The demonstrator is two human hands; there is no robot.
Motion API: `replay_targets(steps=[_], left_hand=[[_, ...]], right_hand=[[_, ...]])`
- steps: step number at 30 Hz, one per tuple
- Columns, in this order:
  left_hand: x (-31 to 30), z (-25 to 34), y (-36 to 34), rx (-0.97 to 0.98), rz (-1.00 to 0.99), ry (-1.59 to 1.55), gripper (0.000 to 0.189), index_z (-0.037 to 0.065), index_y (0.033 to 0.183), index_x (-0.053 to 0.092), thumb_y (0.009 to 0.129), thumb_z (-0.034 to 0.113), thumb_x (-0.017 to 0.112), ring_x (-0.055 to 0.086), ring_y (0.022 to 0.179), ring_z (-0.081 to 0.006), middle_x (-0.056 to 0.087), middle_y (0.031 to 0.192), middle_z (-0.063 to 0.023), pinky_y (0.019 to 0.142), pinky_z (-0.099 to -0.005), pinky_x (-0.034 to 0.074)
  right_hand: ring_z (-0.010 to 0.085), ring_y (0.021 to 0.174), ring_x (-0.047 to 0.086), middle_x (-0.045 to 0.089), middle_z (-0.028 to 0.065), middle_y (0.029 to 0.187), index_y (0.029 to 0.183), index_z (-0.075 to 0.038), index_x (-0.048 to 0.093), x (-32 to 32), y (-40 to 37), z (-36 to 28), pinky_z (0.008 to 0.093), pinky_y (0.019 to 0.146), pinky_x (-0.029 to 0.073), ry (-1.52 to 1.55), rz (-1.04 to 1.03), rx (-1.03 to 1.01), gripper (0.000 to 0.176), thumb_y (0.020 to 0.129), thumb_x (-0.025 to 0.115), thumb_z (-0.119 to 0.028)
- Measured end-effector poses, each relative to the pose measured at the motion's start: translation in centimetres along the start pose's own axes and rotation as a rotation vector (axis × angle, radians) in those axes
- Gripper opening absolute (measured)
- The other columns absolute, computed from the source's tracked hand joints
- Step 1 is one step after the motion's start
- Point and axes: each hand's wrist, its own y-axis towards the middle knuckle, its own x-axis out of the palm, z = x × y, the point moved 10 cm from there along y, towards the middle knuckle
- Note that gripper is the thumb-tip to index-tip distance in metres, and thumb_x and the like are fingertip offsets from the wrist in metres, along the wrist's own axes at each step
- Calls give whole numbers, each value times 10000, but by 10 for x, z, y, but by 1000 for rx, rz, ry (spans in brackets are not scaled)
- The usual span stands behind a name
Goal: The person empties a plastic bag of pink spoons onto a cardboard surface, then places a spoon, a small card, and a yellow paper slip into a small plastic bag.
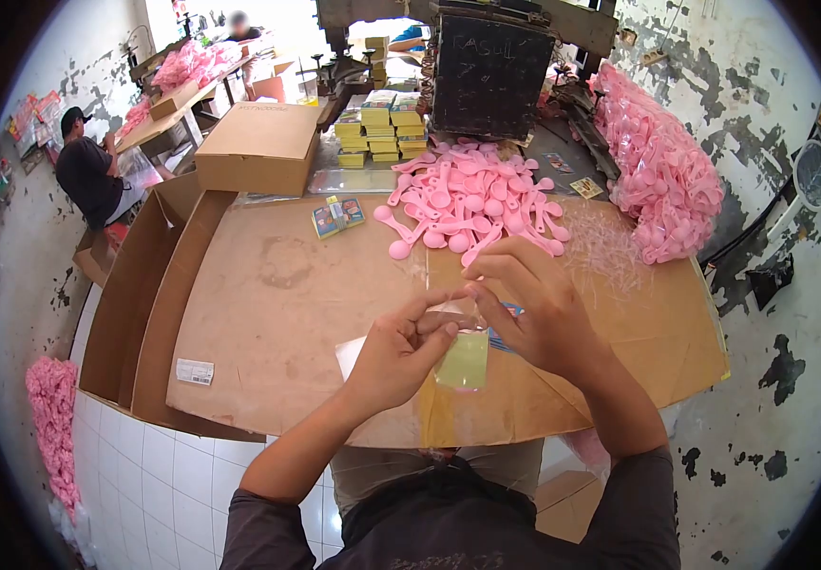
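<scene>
Flattened brown cardboard sheet (277, 313) covers the white tiled counter (144, 456) and serves as the work surface, with its flaps standing up on the left. Along the right wall is a long heap of clear bags stuffed with pink plastic pieces (662, 176). A dark metal machine with a black front panel (491, 76) stands at the far edge, centre. A closed brown cardboard box (258, 147) sits far left of it. A loose pile of pink plastic scoops (472, 204) lies on the sheet in front of the machine, with a scatter of thin clear plastic strips (605, 252) just to its right. Stacks of small yellow-green cartons (382, 128) stand between box and machine.

Left hand (396, 351) and right hand (534, 304) meet over the middle of the sheet, near edge. Both pinch the top edge of a small clear plastic pouch with a yellowish-green filling (466, 359). Thumb and fingers are closed tight on it from each side. The pouch hangs upright between the hands, just above the cardboard.

Two small printed card packs (337, 216) lie on the sheet, well apart from the hands, far left.
</scene>
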Motion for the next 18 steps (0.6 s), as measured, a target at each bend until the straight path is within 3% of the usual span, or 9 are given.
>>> replay_targets(steps=[2, 5, 11, 14, 15, 17, 18], left_hand=[[1, -1, 0, 50, 26, -74, 392, -21, 1433, 503, 1044, 9, 542, 690, 994, -95, 751, 1059, -101, 880, -262, 548], [-2, -5, -2, 38, 5, 57, 408, -34, 1438, 483, 1038, 11, 549, 696, 955, -93, 755, 1046, -108, 840, -252, 553], [4, 21, -7, 91, 27, 494, 423, -53, 1412, 485, 1004, 14, 571, 737, 827, -143, 776, 956, -140, 706, -288, 581], [8, 22, -9, 261, 45, 617, 466, -28, 1406, 488, 975, 73, 634, 740, 726, -327, 764, 910, -188, 639, -366, 545], [10, 21, -8, 237, 29, 670, 452, -23, 1410, 491, 990, 77, 624, 741, 761, -271, 770, 930, -181, 670, -348, 559], [15, 20, -8, 191, -10, 779, 424, -14, 1417, 499, 1019, 87, 605, 743, 831, -159, 782, 969, -167, 733, -311, 587], [13, 18, -5, 131, -38, 690, 411, -12, 1415, 503, 1030, 96, 597, 740, 857, -155, 781, 981, -163, 759, -309, 583]], right_hand=[[268, 984, 653, 660, 83, 1080, 1000, -67, 653, -1, 2, -17, 395, 841, 487, -142, -15, -119, 180, 844, 739, -88], [242, 1050, 638, 648, 67, 1106, 979, -68, 659, 7, 1, -32, 386, 881, 463, -284, -23, -219, 195, 816, 746, -131], [233, 1095, 622, 650, 77, 1086, 952, -43, 679, 24, -7, -41, 383, 909, 447, -496, -59, -344, 199, 804, 703, -172], [231, 1025, 628, 647, 68, 1045, 966, -44, 685, 34, -11, -37, 382, 895, 449, -559, -96, -379, 239, 758, 721, -157], [231, 993, 632, 645, 63, 1030, 975, -47, 687, 36, -10, -35, 381, 888, 449, -574, -110, -383, 263, 738, 733, -150], [206, 952, 626, 627, 61, 986, 941, -48, 656, 17, 0, -13, 368, 846, 457, -426, -55, -195, 213, 760, 724, -137], [193, 931, 623, 618, 61, 964, 924, -48, 640, 7, 4, 2, 362, 825, 461, -352, -26, -102, 191, 771, 719, -130]])
